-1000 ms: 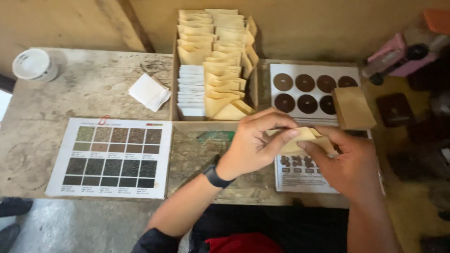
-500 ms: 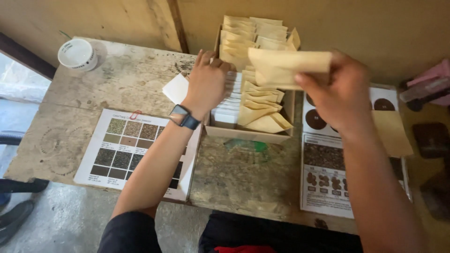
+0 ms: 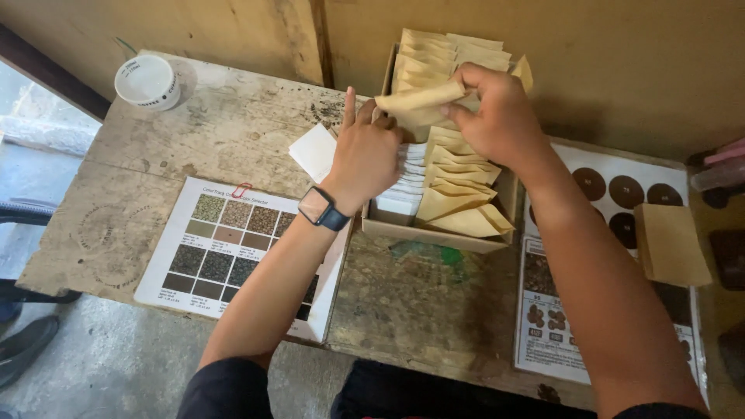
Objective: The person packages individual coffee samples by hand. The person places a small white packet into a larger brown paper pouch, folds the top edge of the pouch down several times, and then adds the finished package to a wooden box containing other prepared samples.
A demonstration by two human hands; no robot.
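**Envelope pinched over the box**

Nearest the camera, a printed chart [image 3: 240, 256] of colour squares is laid flat on the worn table [image 3: 140, 171], a red clip fixed at its top edge; a second printed sheet [image 3: 613, 256] with dark discs is seen to the right, a loose tan envelope [image 3: 671, 244] resting on it. Further in, the left hand [image 3: 369, 155], a dark watch [image 3: 322, 209] worn on its wrist, is curled over the white packets [image 3: 407, 186] in the cardboard box [image 3: 434, 233], forefinger raised; whether a packet is gripped cannot be told. A white card [image 3: 314, 151] lies just beside that hand. Further still, a folded tan envelope [image 3: 419, 98] is pinched by the right hand [image 3: 497, 116] above the rows of tan envelopes [image 3: 458, 186] in the box. At the far left corner, a white cup [image 3: 147, 81] stands upright.
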